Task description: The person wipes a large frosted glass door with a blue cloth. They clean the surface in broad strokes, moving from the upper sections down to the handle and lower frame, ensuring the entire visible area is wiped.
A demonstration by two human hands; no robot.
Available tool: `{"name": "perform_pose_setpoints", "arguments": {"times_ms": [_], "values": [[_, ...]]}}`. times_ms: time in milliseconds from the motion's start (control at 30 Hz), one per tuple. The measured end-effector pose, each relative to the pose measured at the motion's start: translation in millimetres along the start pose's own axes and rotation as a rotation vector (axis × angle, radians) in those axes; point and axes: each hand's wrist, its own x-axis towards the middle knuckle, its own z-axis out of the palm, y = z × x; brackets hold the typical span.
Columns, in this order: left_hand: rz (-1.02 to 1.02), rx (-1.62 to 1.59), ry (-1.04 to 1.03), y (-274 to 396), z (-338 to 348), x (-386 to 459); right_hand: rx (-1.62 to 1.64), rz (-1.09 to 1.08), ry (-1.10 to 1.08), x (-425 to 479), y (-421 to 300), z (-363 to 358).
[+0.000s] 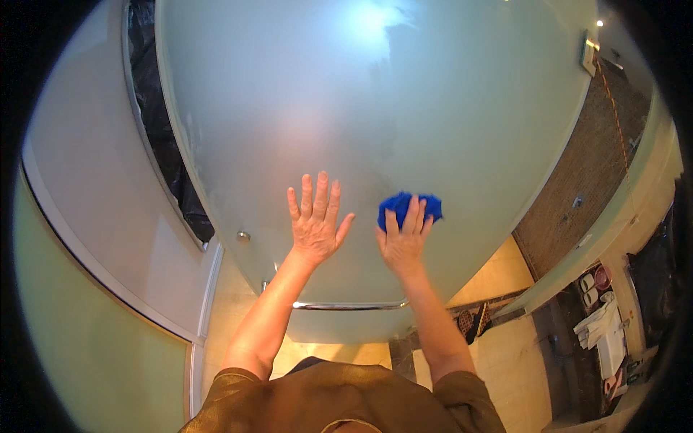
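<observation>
Before me stands a large frosted glass door panel [476,135], with streaks and a bright light reflection in its upper part. My left hand [315,227] is spread at the glass, fingers apart, holding nothing. To its right, my right hand [404,233] presses a crumpled blue cloth [400,205] against the panel; the palm and fingers cover part of it. Below both hands a chrome bar handle [349,307] runs across the glass. A round metal knob [243,236] sits on the panel to the left of my left hand.
At right, a metal hinge [589,53] meets the panel's edge, and an orange cord [617,119] hangs past brown tiles [574,157]. Shoes [474,323] lie on the pale tiled floor [511,352]. White cloth [598,322] drapes near a sink [613,352]. Another frosted panel [92,314] stands left.
</observation>
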Motion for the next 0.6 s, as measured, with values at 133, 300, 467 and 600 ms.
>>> {"name": "perform_pose_setpoints", "arguments": {"times_ms": [133,300,467,600], "values": [[0.013,-0.006,0.052,0.1,1.7,2.7,0.022,0.066,-0.009,-103.1,-12.4,27.2],[-0.006,-0.054,0.006,4.5,-5.4,-1.9,0.113,0.199,-0.104,-126.6,-18.5,9.3],[0.023,-0.093,-0.139,3.5,-12.8,-37.3,0.006,0.467,0.126,-53.2,59.4,2.6],[0.127,-0.032,-0.296,3.1,-11.7,-78.4,0.018,0.757,0.278,-37.6,102.4,-2.8]]}}
